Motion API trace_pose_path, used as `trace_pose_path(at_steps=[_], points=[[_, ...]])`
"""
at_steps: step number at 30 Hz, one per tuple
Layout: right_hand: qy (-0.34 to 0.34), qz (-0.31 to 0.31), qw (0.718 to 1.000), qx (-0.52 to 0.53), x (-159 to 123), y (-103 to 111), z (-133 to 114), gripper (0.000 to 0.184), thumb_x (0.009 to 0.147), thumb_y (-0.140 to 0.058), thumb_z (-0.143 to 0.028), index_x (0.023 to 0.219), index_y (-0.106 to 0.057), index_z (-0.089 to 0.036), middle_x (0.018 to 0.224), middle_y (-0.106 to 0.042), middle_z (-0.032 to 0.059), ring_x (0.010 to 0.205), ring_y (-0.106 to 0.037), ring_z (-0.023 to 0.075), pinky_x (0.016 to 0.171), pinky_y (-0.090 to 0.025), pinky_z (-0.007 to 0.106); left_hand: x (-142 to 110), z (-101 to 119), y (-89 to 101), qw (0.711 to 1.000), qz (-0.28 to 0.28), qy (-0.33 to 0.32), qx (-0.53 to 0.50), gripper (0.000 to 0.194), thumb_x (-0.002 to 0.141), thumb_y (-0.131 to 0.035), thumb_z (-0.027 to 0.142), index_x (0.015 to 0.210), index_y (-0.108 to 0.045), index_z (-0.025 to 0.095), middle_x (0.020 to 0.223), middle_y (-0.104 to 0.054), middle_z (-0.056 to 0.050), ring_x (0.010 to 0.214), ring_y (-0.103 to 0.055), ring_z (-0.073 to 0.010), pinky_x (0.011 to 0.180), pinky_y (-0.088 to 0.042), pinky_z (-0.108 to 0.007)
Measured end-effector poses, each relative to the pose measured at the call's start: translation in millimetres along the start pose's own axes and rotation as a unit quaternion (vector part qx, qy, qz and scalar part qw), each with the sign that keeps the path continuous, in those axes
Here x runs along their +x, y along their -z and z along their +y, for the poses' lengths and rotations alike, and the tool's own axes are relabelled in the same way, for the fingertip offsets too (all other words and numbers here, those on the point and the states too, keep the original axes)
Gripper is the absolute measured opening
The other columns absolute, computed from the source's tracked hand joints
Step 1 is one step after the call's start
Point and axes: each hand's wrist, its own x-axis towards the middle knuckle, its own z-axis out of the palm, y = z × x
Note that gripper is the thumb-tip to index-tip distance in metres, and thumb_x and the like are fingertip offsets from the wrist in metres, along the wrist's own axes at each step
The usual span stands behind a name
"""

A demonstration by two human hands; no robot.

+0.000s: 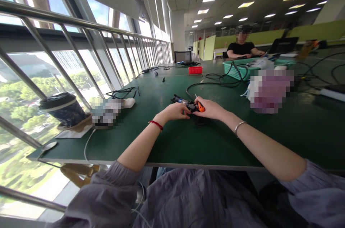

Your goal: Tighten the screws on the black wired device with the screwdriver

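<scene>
At frame centre, both hands, left hand (176,110) and right hand (209,108), close on a small black-and-orange tool (194,106) above the green surface (172,142), apparently mid-adjustment; a steady grip seems needed.

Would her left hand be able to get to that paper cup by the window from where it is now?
Probably yes. The left hand is busy on a small black-and-orange tool, but the green table between it and the cup looks bare, though it's a stretch.

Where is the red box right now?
In the head view, the red box sits far up the green table, beyond both hands, just left of the teal basket.
</scene>
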Motion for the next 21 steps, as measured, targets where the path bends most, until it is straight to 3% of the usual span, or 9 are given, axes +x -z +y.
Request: trace_pose_path(at_steps=[6, 15, 21], points=[[-0.002, -0.002, 1.0, 0.0, 0, 1, -1, 0.036, 0.075, -0.062, -0.044, 0.102, -0.048, -0.024, 0.091, -0.066, 0.0037, 0.075, -0.062, 0.0193, 0.058, -0.04, 0.025, 3, 7, -4.0, 0.999, 0.018, 0.011, 0.048, 0.014, 0.073, -0.064, 0.029, 0.081, -0.076, 0.027, 0.082, -0.069, 0.003, 0.067, -0.058, -0.0112, 0.06, -0.04, -0.019], [-0.009, -0.01, 1.0, -0.004, 0, 3, -3, 0.038, 0.076, -0.062, -0.044, 0.104, -0.048, -0.024, 0.094, -0.066, 0.0052, 0.076, -0.063, 0.0202, 0.059, -0.042, 0.026, 1, 14, -4.5, 0.993, 0.047, -0.008, 0.112, 0.019, 0.078, -0.056, 0.023, 0.085, -0.074, 0.024, 0.09, -0.069, 0.0, 0.073, -0.061, -0.0134, 0.061, -0.041, -0.02], [-0.007, -0.013, 1.0, 0.003, -1, 3, -2, 0.039, 0.077, -0.059, -0.048, 0.105, -0.047, -0.024, 0.095, -0.066, 0.0051, 0.079, -0.064, 0.0211, 0.06, -0.043, 0.027, 2, 21, -3.8, 0.983, 0.153, 0.025, 0.098, 0.02, 0.085, -0.053, 0.026, 0.092, -0.072, 0.024, 0.094, -0.067, 0.001, 0.078, -0.061, -0.0131, 0.061, -0.039, -0.02]])
